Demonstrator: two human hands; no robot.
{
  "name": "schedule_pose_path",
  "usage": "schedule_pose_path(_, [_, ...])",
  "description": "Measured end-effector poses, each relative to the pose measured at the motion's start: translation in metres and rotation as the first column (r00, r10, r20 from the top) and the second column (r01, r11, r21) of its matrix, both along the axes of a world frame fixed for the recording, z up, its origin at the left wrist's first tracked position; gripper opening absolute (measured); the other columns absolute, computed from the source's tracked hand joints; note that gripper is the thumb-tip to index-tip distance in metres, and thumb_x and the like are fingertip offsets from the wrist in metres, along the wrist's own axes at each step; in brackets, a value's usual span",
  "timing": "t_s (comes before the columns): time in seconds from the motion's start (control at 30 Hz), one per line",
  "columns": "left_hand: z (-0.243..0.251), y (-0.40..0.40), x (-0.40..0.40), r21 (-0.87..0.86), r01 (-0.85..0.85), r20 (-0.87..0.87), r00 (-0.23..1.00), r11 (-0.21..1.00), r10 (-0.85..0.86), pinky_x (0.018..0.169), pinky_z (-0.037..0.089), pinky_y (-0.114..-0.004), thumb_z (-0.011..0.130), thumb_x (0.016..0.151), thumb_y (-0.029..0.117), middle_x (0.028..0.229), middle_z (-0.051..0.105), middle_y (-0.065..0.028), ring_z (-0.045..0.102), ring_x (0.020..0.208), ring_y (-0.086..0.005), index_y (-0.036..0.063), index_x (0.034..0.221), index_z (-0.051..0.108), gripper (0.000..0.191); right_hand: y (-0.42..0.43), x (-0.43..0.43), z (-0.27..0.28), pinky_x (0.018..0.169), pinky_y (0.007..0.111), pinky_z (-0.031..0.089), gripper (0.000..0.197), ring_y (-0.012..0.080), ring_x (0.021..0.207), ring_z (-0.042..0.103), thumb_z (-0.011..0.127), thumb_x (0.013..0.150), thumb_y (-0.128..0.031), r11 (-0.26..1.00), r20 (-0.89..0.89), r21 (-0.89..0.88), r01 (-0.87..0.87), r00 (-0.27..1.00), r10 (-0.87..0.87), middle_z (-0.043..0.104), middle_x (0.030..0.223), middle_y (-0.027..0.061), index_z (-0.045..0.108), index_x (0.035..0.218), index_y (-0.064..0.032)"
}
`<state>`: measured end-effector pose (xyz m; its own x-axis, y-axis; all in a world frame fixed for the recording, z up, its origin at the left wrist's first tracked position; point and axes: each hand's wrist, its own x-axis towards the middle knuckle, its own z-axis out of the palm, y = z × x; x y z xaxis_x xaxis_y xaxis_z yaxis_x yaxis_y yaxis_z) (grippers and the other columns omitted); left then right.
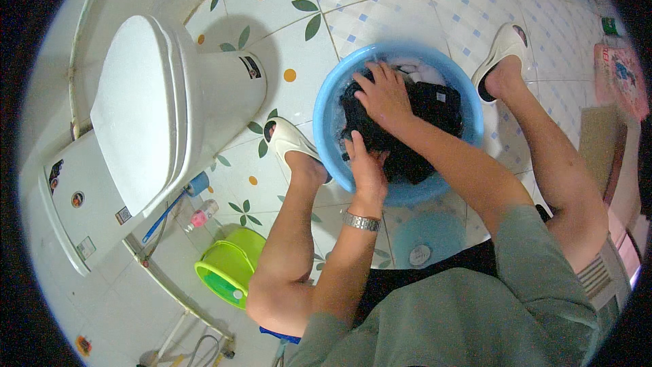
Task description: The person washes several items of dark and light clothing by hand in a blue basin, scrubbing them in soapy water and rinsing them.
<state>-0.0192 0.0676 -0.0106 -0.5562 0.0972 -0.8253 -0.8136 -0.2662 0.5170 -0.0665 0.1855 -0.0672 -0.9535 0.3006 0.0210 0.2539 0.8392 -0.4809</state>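
Note:
A light blue plastic basin stands on the tiled floor between my feet. Wet black clothing fills most of it, with a small pale label on one piece, and white foam or pale cloth shows at the far rim. My right hand lies palm down on the black cloth, fingers spread. My left hand, with a metal-band watch on its wrist, is at the near left inside the basin, against the cloth. Its fingers are partly hidden, so its hold is unclear.
To the left is a white toilet with its lid down. Beside it are a blue toilet brush, a pink-and-white bottle and a lime green bucket. A pink printed bag lies far right. White slippers flank the basin.

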Motion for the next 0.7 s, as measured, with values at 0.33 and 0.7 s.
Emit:
schedule_pose_path(0.33, [-0.023, -0.009, 0.025, -0.044, 0.008, 0.067, 0.998, 0.999, -0.005, 0.103, 0.042, -0.044, 0.051, 0.100, 0.044, 0.156, 0.025, -0.0086, 0.048, 0.123, -0.0339, 0.0238, 0.156, 0.011, 0.072, -0.005, 0.010, -0.058, 0.111, 0.050, 0.033, 0.055, 0.0428, 0.131, 0.042, 0.062, 0.088, -0.036, 0.933, 0.410, -0.263, -0.246, 0.847, 0.338, 0.050, 0.139, 0.0204, 0.052, 0.137, -0.0137])
schedule_pose_path(0.7, [-0.020, -0.030, -0.018, 0.361, -0.166, 0.151, 0.981, 0.918, 0.119, 0.094, 0.047, -0.043, 0.045, 0.094, 0.065, 0.123, 0.060, -0.0088, 0.057, 0.113, -0.0270, 0.0094, 0.127, 0.054, 0.065, -0.048, 0.057, 0.066, 0.082, 0.050, 0.052, 0.043, 0.0416, 0.091, 0.063, 0.069, 0.080, -0.039, 0.729, 0.231, -0.638, 0.246, 0.965, -0.123, 0.061, 0.096, 0.0217, 0.062, 0.112, -0.0119])
